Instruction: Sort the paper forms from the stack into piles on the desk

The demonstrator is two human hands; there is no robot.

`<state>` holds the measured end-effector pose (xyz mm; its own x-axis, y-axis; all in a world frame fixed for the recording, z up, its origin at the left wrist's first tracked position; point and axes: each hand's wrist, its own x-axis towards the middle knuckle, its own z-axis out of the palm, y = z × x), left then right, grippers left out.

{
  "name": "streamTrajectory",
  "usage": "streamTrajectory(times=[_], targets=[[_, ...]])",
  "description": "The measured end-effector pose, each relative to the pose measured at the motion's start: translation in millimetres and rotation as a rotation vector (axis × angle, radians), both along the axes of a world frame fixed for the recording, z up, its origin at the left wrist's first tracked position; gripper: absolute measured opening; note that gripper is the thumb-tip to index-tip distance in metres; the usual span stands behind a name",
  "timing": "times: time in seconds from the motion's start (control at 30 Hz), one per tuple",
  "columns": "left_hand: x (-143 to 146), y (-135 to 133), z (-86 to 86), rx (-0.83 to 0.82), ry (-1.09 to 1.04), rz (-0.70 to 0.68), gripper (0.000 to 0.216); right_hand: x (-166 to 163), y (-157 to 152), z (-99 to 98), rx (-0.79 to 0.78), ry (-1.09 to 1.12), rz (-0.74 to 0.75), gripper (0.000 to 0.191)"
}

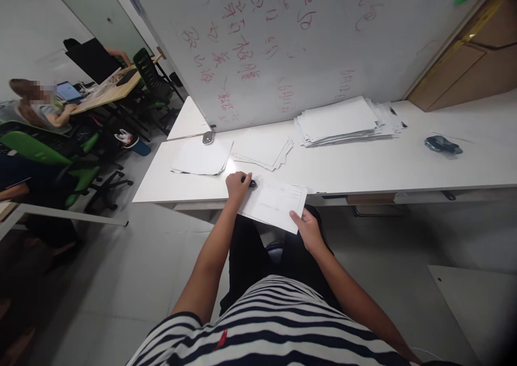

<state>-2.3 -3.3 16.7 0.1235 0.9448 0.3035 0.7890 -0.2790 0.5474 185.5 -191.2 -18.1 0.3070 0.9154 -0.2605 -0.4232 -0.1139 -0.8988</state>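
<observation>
My left hand (pixel 237 184) rests at the front edge of the white desk (pixel 363 167), fingers closed on a small black object (pixel 251 183) pressed against the top left corner of a sheet of paper (pixel 274 203). This sheet hangs partly over the desk edge. My right hand (pixel 307 227) pinches its lower right corner. Beyond my left hand lie a loose sheet (pixel 201 157) and a small pile of sheets (pixel 262 152).
A large stack of papers (pixel 343 122) sits farther back, under a whiteboard (pixel 283 43) with red writing. A dark stapler-like object (pixel 442 144) lies at the right. A person sits at another desk with green chairs (pixel 36 148) at the left.
</observation>
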Motion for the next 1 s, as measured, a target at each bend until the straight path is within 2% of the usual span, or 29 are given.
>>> streamTrajectory(times=[0.3, 0.5, 0.73, 0.87, 1.0], targets=[[0, -6, 2.7, -0.027, 0.05, -0.072, 0.03, 5, -1, -11.6, -0.036, -0.09, 0.035, 0.046], [3, -11, -4.5, 0.081, 0.149, -0.065, 0.021, 5, -2, -16.8, -0.075, -0.12, 0.057, 0.047], [4, -9, -12.8, 0.163, 0.206, 0.044, 0.029, 6, -1, -23.9, -0.123, -0.137, 0.09, 0.05], [7, -4, -13.5, 0.187, 0.174, 0.099, 0.036, 8, -5, -27.0, -0.097, -0.164, 0.103, 0.052], [8, 0, -7.2, 0.156, 0.108, 0.182, 0.042, 32, -18, -23.0, -0.137, -0.217, 0.014, 0.053]])
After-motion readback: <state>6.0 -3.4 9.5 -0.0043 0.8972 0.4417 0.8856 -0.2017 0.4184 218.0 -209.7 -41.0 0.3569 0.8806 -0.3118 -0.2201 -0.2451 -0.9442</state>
